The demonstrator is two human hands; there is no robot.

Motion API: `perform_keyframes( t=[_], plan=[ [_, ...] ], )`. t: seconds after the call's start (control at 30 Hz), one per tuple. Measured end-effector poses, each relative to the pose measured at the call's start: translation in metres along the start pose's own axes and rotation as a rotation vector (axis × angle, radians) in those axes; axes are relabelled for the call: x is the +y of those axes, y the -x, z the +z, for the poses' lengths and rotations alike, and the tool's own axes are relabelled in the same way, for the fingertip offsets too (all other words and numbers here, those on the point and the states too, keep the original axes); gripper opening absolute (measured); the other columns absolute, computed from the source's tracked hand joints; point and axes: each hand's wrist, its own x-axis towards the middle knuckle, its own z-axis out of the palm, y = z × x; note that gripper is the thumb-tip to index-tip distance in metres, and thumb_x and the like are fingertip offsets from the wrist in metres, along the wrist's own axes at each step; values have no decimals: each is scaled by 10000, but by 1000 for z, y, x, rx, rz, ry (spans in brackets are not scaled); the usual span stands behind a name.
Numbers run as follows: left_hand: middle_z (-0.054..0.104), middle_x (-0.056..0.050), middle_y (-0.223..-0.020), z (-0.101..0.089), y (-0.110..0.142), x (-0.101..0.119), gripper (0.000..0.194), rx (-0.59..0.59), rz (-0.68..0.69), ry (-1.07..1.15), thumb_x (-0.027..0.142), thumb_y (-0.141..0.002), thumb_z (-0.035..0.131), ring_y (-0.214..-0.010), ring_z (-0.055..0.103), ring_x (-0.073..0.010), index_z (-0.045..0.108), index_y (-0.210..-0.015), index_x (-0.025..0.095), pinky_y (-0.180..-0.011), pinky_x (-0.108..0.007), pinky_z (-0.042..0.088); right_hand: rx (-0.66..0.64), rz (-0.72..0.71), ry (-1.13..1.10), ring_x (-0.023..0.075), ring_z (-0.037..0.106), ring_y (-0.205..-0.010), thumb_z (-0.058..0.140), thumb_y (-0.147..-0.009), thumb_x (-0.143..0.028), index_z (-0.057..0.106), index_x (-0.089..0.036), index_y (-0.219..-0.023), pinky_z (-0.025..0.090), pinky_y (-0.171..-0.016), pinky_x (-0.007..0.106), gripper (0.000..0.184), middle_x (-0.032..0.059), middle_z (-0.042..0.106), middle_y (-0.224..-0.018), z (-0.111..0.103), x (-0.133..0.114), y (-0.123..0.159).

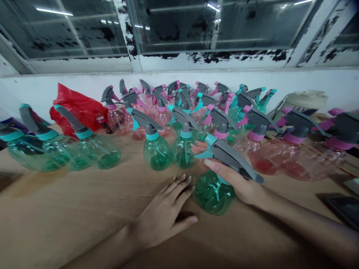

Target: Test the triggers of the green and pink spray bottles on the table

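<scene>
My right hand point(238, 181) is wrapped round the neck of a green spray bottle point(213, 196) with a grey and teal trigger head. The bottle stands upright or nearly so, low over the table; whether its base touches the wood I cannot tell. My left hand point(165, 213) lies palm down on the table point(92, 216), fingers stretched out, just left of that bottle and holding nothing. Beyond my hands stand two more green spray bottles, a left one point(157, 153) and a right one point(183, 151).
Several green spray bottles point(99, 153) stand at the left. Pink spray bottles point(263, 158) line the right, and a mixed cluster fills the back. A red plastic bag point(75, 108) lies back left. A pale container point(305, 99) and a dark phone point(344, 209) are on the right.
</scene>
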Motion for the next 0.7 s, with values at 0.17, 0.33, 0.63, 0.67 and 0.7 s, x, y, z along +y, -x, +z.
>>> perform_keyframes(
  t=[0.17,0.33,0.63,0.67,0.7],
  plan=[
    [284,-109,-1518,2,0,-1,636,13,-1,10,533,-948,428,-1394,236,-269,325,-1434,137,-1111,-449,264,9,-5,9,211,662,-983,582,-852,-321,640,-272,-1132,486,-923,385,291,14,731,-957,0,1,0],
    [310,-117,-1506,-1,-1,0,627,8,-4,13,528,-945,440,-1384,261,-272,358,-1416,122,-1108,-448,273,-7,-2,10,211,668,-956,581,-855,-322,642,-272,-1128,468,-939,394,283,14,729,-940,-1,2,0],
    [298,-118,-1510,0,-1,-1,626,-2,-4,5,529,-945,439,-1391,245,-267,367,-1410,116,-1114,-444,258,-41,-60,108,175,659,-794,534,-889,-351,654,-247,-962,520,-755,335,174,9,694,-890,-6,3,-4],
    [302,-118,-1508,1,-1,-1,625,2,-4,10,532,-944,438,-1390,248,-267,372,-1407,117,-1114,-445,259,-39,-61,118,170,652,-757,540,-886,-357,650,-244,-928,521,-729,330,163,4,681,-844,-6,2,-4],
    [304,-118,-1507,1,-1,-1,622,3,-2,14,532,-945,436,-1389,249,-267,375,-1404,117,-1115,-445,259,-32,-62,127,166,644,-722,545,-882,-362,644,-241,-897,520,-699,326,157,-1,667,-803,-6,2,-4]
  ],
)
